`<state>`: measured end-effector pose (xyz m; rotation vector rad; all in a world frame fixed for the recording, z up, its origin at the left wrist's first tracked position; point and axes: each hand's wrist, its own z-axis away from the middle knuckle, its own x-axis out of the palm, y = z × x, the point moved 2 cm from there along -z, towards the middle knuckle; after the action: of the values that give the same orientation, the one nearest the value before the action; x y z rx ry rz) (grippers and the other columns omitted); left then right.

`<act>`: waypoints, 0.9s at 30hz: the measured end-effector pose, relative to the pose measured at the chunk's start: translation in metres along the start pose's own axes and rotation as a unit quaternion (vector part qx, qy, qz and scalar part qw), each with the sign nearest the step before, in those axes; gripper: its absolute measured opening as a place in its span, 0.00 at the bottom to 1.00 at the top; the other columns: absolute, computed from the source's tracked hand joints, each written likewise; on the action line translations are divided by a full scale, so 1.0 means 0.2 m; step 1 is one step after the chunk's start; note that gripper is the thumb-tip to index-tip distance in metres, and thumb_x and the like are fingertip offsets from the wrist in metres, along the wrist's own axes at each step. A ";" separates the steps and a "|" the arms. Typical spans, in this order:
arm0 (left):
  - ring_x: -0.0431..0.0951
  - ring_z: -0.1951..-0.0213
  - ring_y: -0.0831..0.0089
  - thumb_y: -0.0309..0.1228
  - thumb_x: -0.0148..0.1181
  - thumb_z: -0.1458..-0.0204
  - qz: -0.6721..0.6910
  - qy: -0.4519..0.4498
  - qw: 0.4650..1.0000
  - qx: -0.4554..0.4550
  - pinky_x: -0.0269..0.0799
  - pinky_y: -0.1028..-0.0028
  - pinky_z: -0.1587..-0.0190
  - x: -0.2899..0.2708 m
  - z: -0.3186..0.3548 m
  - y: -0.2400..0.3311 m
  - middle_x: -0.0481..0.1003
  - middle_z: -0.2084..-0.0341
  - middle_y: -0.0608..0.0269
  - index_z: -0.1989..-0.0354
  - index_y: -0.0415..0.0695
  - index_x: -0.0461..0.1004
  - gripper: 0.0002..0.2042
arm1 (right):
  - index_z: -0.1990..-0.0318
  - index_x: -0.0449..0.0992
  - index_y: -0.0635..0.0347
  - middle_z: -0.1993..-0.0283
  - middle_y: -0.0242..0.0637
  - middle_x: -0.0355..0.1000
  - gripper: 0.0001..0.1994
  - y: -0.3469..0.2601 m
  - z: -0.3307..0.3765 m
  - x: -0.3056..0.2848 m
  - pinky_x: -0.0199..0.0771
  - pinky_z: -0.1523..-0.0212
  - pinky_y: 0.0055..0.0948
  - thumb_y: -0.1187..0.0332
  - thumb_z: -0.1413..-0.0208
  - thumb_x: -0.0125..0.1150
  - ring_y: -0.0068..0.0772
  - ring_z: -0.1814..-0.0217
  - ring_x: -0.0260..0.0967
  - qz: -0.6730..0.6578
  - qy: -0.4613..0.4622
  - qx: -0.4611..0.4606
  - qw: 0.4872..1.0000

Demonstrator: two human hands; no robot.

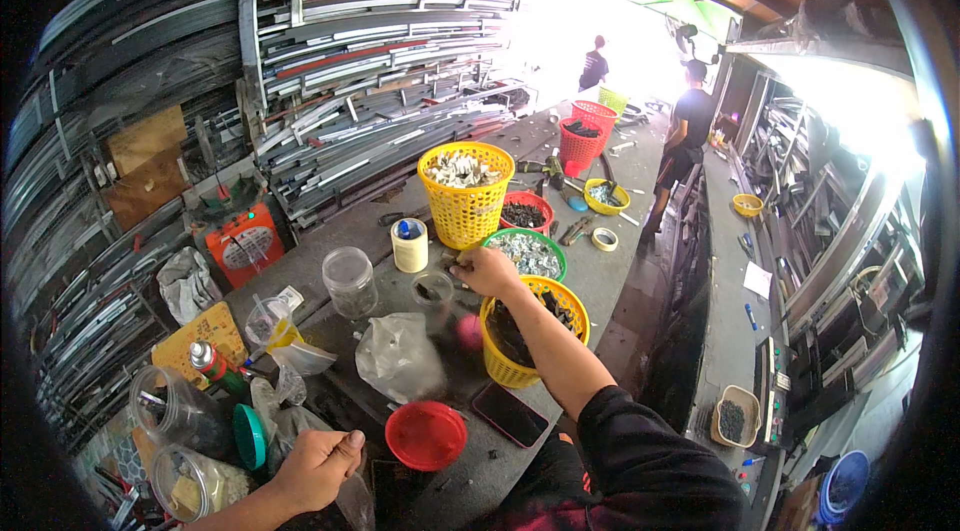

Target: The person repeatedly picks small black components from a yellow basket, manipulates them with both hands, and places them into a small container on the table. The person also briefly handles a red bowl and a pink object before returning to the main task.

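My left hand point(322, 466) is closed with the thumb on top, beside a crumpled clear plastic bag point(355, 503); whether it grips the plastic cannot be made out. My right hand point(488, 272) reaches over the table, fingertips pinched just above a small clear cup point(433, 289) with dark bits inside. What the pinch holds is too small to name. Under my right forearm stands a yellow basket point(512, 371) of black pieces. Beyond it sits a green basket point(560, 266) of shiny metal parts. A cloudy plastic bag point(400, 356) lies between my hands.
A red lid point(426, 436) and a phone point(510, 415) lie near me. Clear jars point(185, 484), a spray can point(218, 369) and a teal lid point(250, 437) crowd the left. A tall yellow basket point(466, 216) stands farther back. A person point(690, 116) stands beyond, right of the table.
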<state>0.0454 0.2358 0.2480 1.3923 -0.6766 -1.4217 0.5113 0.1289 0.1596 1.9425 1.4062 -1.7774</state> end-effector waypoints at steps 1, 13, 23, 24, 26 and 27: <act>0.65 0.82 0.81 0.48 0.48 0.26 -0.021 0.006 1.000 0.002 0.61 0.72 0.76 0.00 0.00 0.01 0.65 0.89 0.70 0.81 0.41 0.70 0.30 | 0.57 0.86 0.56 0.62 0.54 0.82 0.22 0.00 0.00 0.00 0.82 0.51 0.52 0.47 0.45 0.69 0.59 0.55 0.81 0.011 -0.010 -0.002 1.000; 0.65 0.83 0.76 0.51 0.47 0.26 -0.124 0.038 0.992 0.006 0.61 0.67 0.78 -0.03 -0.01 -0.03 0.67 0.88 0.69 0.84 0.40 0.67 0.33 | 0.56 0.86 0.54 0.59 0.53 0.83 0.20 0.00 -0.02 0.03 0.81 0.50 0.51 0.51 0.49 0.69 0.58 0.54 0.81 0.016 -0.055 0.020 0.998; 0.55 0.81 0.79 0.51 0.48 0.26 -0.096 0.141 0.983 0.066 0.50 0.67 0.76 -0.01 -0.05 -0.07 0.55 0.87 0.72 0.83 0.45 0.57 0.31 | 0.58 0.88 0.48 0.58 0.46 0.84 0.21 0.06 -0.07 0.05 0.84 0.50 0.47 0.48 0.58 0.68 0.51 0.52 0.83 0.114 -0.192 0.007 0.975; 0.55 0.81 0.78 0.50 0.49 0.26 -0.110 0.141 0.981 0.074 0.50 0.66 0.76 -0.01 -0.05 -0.06 0.55 0.86 0.71 0.83 0.45 0.57 0.31 | 0.58 0.88 0.49 0.55 0.46 0.84 0.21 0.07 -0.08 0.06 0.84 0.50 0.47 0.49 0.56 0.67 0.50 0.51 0.83 0.120 -0.199 0.006 0.973; 0.55 0.80 0.78 0.49 0.49 0.26 -0.139 0.159 0.974 0.083 0.49 0.65 0.76 -0.02 -0.05 -0.05 0.55 0.86 0.71 0.82 0.45 0.57 0.30 | 0.57 0.88 0.51 0.55 0.46 0.84 0.21 0.09 -0.10 0.10 0.84 0.50 0.46 0.50 0.56 0.66 0.49 0.50 0.83 0.108 -0.209 0.017 0.972; 0.55 0.81 0.78 0.49 0.49 0.26 -0.122 0.141 0.980 0.077 0.49 0.66 0.76 -0.03 -0.06 -0.05 0.55 0.86 0.71 0.82 0.45 0.57 0.30 | 0.57 0.88 0.52 0.54 0.46 0.84 0.22 0.10 -0.12 0.12 0.84 0.50 0.46 0.50 0.56 0.66 0.49 0.50 0.83 0.102 -0.214 0.022 0.971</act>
<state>0.0526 0.2464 0.2399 1.8073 -0.4508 -1.3422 0.5388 0.1447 0.1369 1.5261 0.9943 -1.9836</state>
